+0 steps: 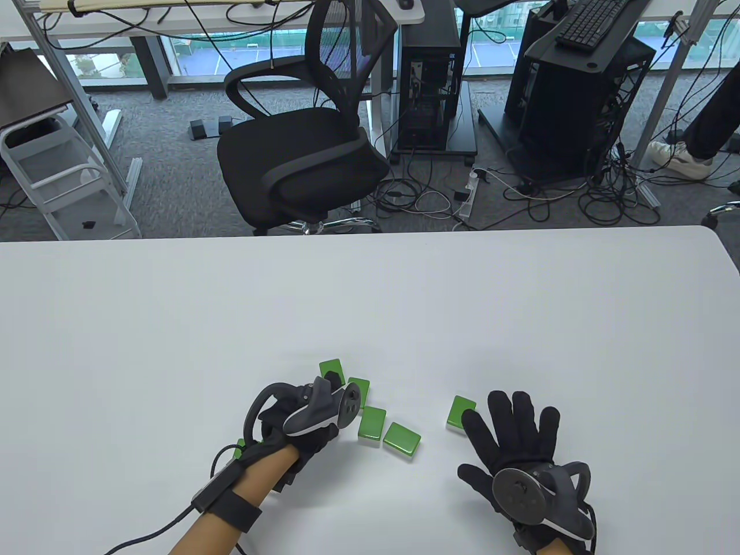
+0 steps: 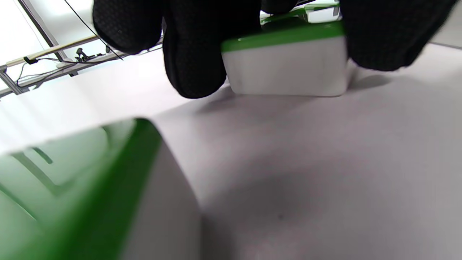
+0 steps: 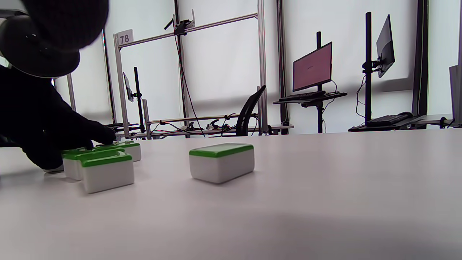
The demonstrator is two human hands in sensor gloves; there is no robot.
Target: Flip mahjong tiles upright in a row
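Note:
Several mahjong tiles lie flat, green backs up, on the white table [image 1: 173, 324]. My left hand [image 1: 324, 399] reaches over the left cluster, with tiles at the far end [image 1: 332, 369] and beside it [image 1: 359, 387]. In the left wrist view its fingers [image 2: 195, 54] grip one lying tile [image 2: 285, 65] from both sides. Two more tiles [image 1: 372, 426] [image 1: 403, 440] lie to the right. A lone tile [image 1: 461, 412] lies by the fingertips of my right hand [image 1: 514, 428], which is spread open and holds nothing. The lone tile [image 3: 222, 162] also shows in the right wrist view.
Another tile [image 2: 72, 195] lies under my left wrist, seen as a green corner [image 1: 241, 445] in the table view. An office chair [image 1: 300, 144] and computer towers stand beyond the table's far edge.

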